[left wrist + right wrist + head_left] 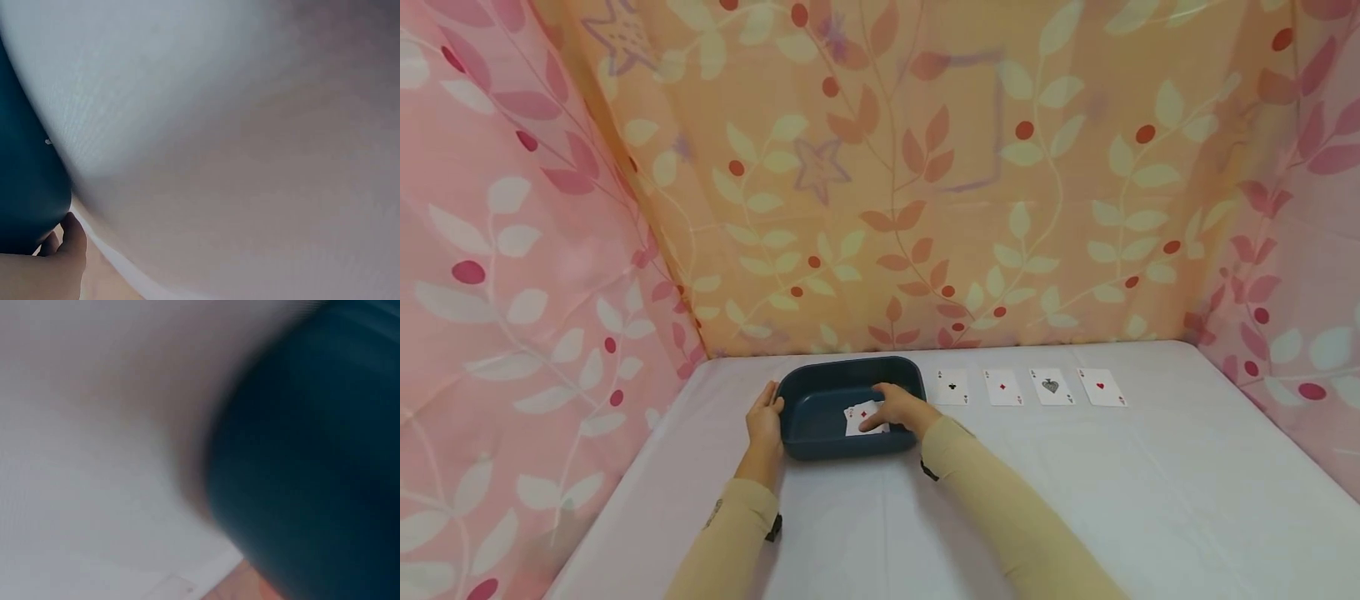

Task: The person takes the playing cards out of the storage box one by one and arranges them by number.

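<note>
A dark blue rectangular tub [857, 448] sits at the back of the table, left of the middle. Inside, toward its right front, lies a small stack of playing cards [853, 417], a red diamond on the face that shows. My left hand [764, 425] holds the tub's left side, thumb near the rim; the left wrist view shows bent fingers [75, 236] against its wall. Over the right rim reaches my right hand [904, 408], thumb and fingers spread above the cards. In the right wrist view, the tub's blurred outer wall [300, 462] hides that hand.
Right of the tub several aces lie face up in a row: a club [952, 387], a diamond [1003, 387], a spade [1051, 387] and a heart [1101, 387]. A white cloth [1075, 483] covers the table. Leaf-patterned curtains [880, 167] enclose the back and sides.
</note>
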`<state>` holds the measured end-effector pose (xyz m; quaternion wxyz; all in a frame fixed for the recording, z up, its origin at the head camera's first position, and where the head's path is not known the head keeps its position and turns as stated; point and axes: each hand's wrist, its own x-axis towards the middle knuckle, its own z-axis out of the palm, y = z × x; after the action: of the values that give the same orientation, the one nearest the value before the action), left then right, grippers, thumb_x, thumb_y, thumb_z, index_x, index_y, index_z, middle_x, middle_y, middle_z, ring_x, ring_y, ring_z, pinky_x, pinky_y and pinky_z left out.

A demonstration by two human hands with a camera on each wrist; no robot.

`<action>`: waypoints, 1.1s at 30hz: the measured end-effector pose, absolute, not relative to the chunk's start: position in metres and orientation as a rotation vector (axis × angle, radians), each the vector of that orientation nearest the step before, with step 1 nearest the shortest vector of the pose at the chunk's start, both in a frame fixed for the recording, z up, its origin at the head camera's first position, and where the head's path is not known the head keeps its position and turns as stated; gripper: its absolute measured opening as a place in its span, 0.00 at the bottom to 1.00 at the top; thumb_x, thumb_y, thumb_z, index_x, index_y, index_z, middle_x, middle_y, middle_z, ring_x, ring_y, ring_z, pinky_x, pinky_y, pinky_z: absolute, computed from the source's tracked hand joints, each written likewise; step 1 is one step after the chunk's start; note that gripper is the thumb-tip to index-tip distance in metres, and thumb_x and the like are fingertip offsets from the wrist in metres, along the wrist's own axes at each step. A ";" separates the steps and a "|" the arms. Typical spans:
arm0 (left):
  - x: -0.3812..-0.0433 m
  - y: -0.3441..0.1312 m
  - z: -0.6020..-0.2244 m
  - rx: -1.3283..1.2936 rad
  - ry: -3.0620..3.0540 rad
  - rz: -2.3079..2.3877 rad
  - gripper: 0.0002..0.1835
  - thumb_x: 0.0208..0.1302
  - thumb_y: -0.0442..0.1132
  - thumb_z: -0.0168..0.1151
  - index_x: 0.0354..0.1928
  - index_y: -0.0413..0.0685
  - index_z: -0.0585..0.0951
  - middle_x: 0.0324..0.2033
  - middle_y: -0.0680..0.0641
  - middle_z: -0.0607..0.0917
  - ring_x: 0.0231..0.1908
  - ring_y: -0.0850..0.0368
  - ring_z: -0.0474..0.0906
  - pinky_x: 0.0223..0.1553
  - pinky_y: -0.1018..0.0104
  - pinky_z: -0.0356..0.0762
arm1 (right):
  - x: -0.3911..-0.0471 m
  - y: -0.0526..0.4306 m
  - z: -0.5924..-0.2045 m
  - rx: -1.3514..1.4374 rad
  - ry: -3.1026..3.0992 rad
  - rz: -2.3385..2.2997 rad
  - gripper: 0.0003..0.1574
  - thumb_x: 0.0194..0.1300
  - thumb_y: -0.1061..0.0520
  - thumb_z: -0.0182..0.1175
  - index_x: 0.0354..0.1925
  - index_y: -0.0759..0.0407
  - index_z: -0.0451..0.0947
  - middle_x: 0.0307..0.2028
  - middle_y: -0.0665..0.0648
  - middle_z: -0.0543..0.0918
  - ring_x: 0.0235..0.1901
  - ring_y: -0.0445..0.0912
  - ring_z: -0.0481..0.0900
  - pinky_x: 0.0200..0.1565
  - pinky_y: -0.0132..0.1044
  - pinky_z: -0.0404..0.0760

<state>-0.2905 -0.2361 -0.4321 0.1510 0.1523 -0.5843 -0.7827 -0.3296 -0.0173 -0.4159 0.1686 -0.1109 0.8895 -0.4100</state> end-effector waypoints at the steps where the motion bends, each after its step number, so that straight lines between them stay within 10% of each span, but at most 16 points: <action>1: -0.291 -0.236 -0.432 0.440 -1.677 -2.247 0.27 0.74 0.26 0.39 0.74 0.36 0.52 0.72 0.40 0.55 0.72 0.51 0.48 0.71 0.66 0.45 | -0.331 -0.019 -0.418 -0.321 2.547 -1.137 0.50 0.49 0.57 0.77 0.67 0.62 0.66 0.66 0.65 0.67 0.60 0.57 0.66 0.66 0.52 0.62; 16: -0.289 -0.238 -0.435 0.468 -1.677 -2.251 0.27 0.75 0.27 0.40 0.74 0.38 0.53 0.72 0.41 0.56 0.72 0.53 0.49 0.70 0.66 0.46 | -0.333 -0.031 -0.426 -0.316 2.749 -0.777 0.35 0.45 0.59 0.78 0.51 0.60 0.72 0.49 0.67 0.74 0.53 0.61 0.68 0.56 0.54 0.70; 25: -0.291 -0.234 -0.435 0.452 -1.671 -2.241 0.27 0.74 0.25 0.40 0.73 0.36 0.53 0.72 0.39 0.56 0.72 0.51 0.49 0.70 0.66 0.46 | -0.335 -0.027 -0.427 -0.443 2.630 -1.121 0.37 0.43 0.70 0.77 0.46 0.63 0.66 0.32 0.59 0.76 0.30 0.49 0.76 0.35 0.38 0.77; 33: -0.293 -0.235 -0.433 0.481 -1.675 -2.240 0.27 0.75 0.27 0.40 0.74 0.38 0.53 0.73 0.42 0.56 0.72 0.53 0.49 0.70 0.67 0.47 | -0.342 -0.025 -0.421 -0.410 2.683 -1.168 0.34 0.46 0.69 0.76 0.51 0.66 0.72 0.47 0.63 0.77 0.46 0.53 0.74 0.57 0.45 0.72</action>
<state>-0.2925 -0.2348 -0.4328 0.1510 0.1674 -0.5834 -0.7802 -0.3423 -0.0247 -0.4206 0.0935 -0.1383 0.9040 -0.3935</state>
